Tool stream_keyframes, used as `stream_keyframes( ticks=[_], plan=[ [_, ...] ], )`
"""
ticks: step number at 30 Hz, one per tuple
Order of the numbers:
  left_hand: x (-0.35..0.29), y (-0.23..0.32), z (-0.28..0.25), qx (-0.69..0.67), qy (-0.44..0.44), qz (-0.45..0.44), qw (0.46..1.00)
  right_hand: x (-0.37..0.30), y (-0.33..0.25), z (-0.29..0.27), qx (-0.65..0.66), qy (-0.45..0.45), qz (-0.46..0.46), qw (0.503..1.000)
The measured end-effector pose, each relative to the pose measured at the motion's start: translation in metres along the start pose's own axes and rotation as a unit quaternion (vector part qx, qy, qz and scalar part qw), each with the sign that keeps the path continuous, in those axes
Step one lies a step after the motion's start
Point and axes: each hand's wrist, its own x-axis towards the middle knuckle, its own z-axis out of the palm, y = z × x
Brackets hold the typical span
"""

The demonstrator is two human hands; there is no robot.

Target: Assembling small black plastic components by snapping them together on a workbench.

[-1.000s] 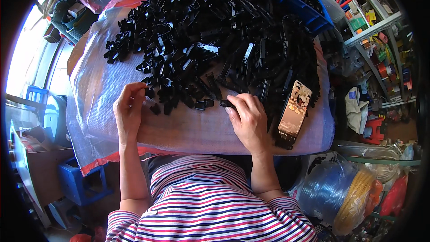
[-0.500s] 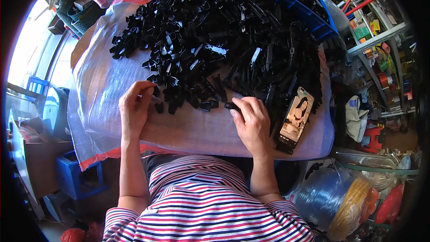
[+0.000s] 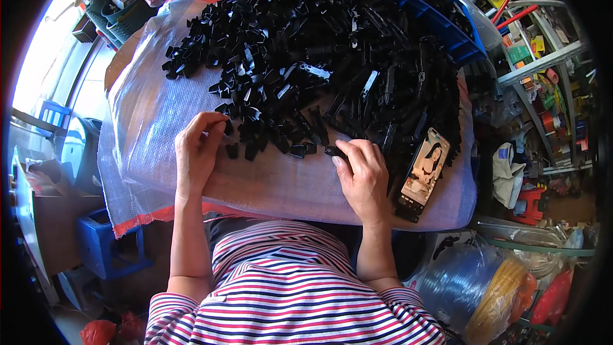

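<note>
A large heap of small black plastic parts (image 3: 287,70) covers the far half of the sack-covered work surface (image 3: 274,185). At the heap's near left edge, my left hand (image 3: 199,150) is closed, thumb and fingers pinched on a small black plastic piece (image 3: 228,127). Between the thumb and fingers of my right hand (image 3: 364,176) is a black plastic clip-like part (image 3: 333,151), its exact kind too small to tell. Just left of that part lies another loose black part (image 3: 299,151).
A phone (image 3: 422,172) showing a picture leans at the right by the heap. Blue plastic crates (image 3: 440,29) border the far side. Shelves (image 3: 543,64) with boxes stand at the right, above bagged coils (image 3: 472,281). A blue stool (image 3: 112,246) stands at lower left.
The whole view has shifted slightly, so the heap appears a little further right. Both hands keep nearly the same places and grips.
</note>
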Motion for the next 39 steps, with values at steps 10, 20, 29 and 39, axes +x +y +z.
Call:
stream_keyframes(
  ticks=[10, 20, 29, 39],
  plan=[
    [-0.0001, -0.0001, 0.0005, -0.014, -0.002, 0.005, 1.000, 0.0010, 0.0001, -0.0010, 0.001, 0.000, -0.004, 1.000],
    [-0.0001, -0.0006, 0.0008, -0.005, 0.004, 0.005, 1.000, -0.0003, -0.0008, -0.0003, 0.002, 0.000, 0.004, 1.000],
    [-0.0002, -0.0012, -0.0014, 0.003, -0.023, -0.029, 0.999, 0.0002, 0.0003, 0.0013, 0.000, -0.006, -0.002, 1.000],
    [0.0004, 0.0006, 0.0004, -0.002, -0.003, 0.005, 1.000, 0.0007, 0.0006, 0.0003, 0.000, -0.001, -0.001, 1.000]
  ],
)
